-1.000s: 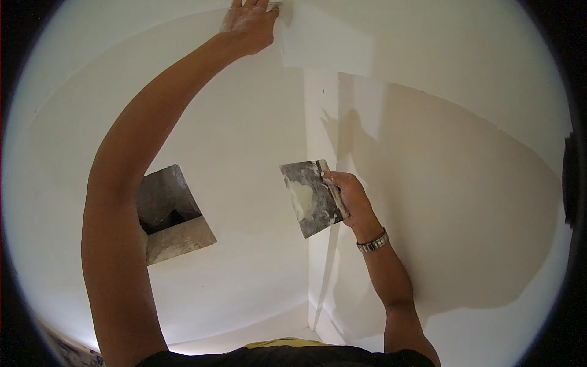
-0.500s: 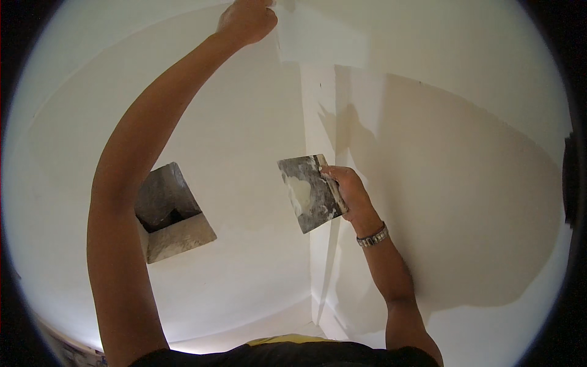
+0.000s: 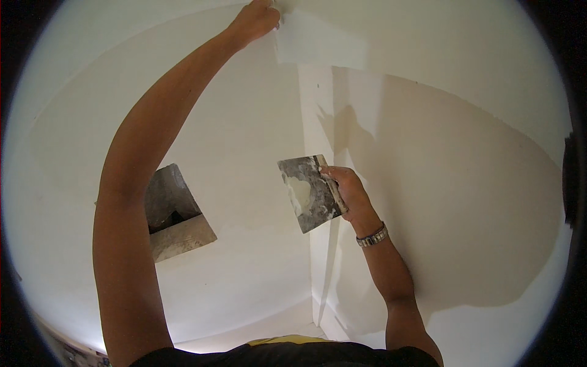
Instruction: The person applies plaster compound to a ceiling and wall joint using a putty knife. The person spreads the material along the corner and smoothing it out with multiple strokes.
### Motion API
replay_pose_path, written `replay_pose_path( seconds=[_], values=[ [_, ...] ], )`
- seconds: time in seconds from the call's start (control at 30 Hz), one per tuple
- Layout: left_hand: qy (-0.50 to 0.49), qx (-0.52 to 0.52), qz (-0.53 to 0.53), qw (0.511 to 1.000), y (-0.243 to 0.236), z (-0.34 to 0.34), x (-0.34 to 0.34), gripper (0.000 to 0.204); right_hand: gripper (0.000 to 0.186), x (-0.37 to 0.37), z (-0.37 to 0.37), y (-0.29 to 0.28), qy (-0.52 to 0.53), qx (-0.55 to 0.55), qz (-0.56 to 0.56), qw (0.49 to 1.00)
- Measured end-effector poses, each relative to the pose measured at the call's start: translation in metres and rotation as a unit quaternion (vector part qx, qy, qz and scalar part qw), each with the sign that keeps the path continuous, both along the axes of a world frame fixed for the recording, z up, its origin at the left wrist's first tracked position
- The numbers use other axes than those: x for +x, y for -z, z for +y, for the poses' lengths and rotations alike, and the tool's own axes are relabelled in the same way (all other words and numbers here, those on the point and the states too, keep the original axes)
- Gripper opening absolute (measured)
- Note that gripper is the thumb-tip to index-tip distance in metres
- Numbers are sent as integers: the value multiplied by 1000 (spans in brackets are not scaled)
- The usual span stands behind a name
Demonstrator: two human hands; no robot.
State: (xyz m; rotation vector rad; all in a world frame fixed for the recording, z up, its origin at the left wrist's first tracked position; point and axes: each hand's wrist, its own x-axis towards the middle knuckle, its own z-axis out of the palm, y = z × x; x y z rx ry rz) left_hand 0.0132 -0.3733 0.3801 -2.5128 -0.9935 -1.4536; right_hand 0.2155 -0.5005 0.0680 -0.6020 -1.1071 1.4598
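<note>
My right hand (image 3: 347,186), with a metal watch on the wrist, grips a wide putty knife (image 3: 290,174) by its pale back strip. The knife's flat grey metal blade is smeared and carries a patch of cream putty (image 3: 299,192). My left arm stretches far up, and my left hand (image 3: 255,21) is closed close to the upper part of the white wall (image 3: 244,147). Its fingers curl round something at the top edge of the view that I cannot make out.
A square recess (image 3: 174,196) with rough grey sides opens in the wall, partly behind my left arm. A vertical wall corner (image 3: 306,122) runs down the middle. Shadows fall on the right-hand wall (image 3: 465,183). A dark object (image 3: 570,180) stands at the far right rim.
My left hand and forearm have shifted slightly to the right, hiding a bit more of the recess's left side. My right hand and the putty knife have stayed almost still.
</note>
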Motion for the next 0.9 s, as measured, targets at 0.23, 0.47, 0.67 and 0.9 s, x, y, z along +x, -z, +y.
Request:
replay_pose_path(
  seconds=[0.23,0.47,0.67,0.9],
  values=[
    [-266,153,202,930,7,-36,1,45,26,-3,-5,-4,9,-8,-1,1000],
    [-351,190,224,889,11,-64,6,48,25,-4,-9,-8,29,-18,-6,999],
    [-359,185,271,874,12,-67,8,50,24,-2,-5,-4,27,-19,-9,999],
    [-363,191,275,870,21,-72,7,48,26,-1,-6,-5,16,-15,-9,1000]
  ],
)
